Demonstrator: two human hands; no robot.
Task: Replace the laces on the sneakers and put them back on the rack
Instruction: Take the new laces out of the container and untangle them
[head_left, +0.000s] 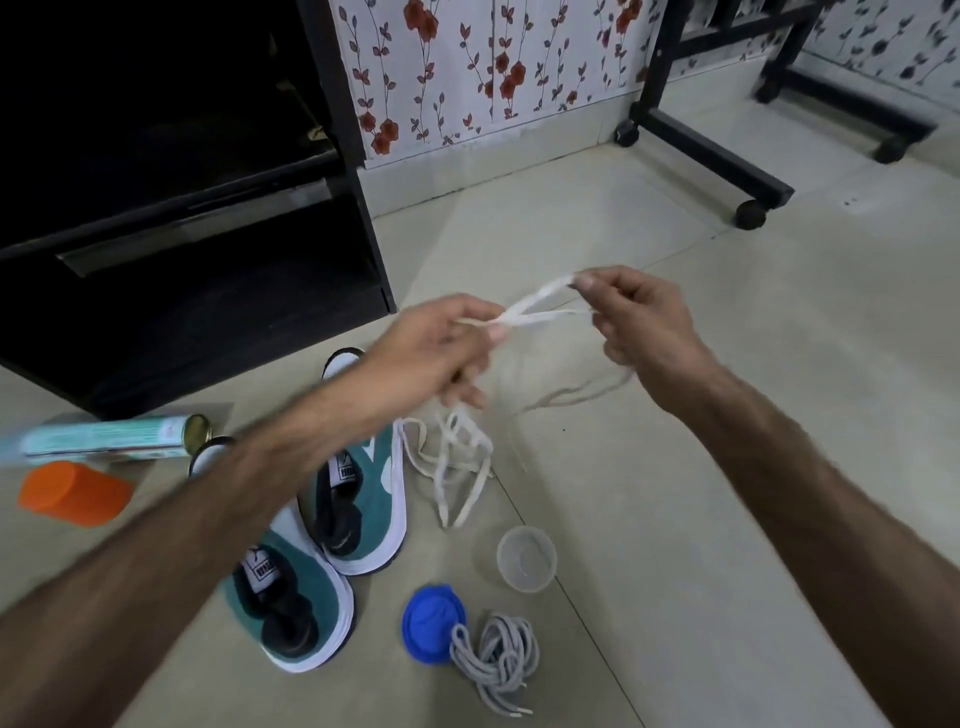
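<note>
Sneakers unlaced, new laces not yet in

Sneakers (322, 540) sit bare of laces on the floor (675, 519) below you, grey laces (496, 660) coiled nearest, untouched. Your left hand (436, 348) and right hand (639, 317) each pinch the white lace (540, 304) stretched between them. Lacing both and returning them to the rack (182, 208) remain, I judge.

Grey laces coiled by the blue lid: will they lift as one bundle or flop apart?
The grey laces lie in a loose, untied coil, so they will likely sag and uncoil if pinched at one strand. They look thin and light. Their ends trail free, so they may drag against the blue lid that they touch.
</note>
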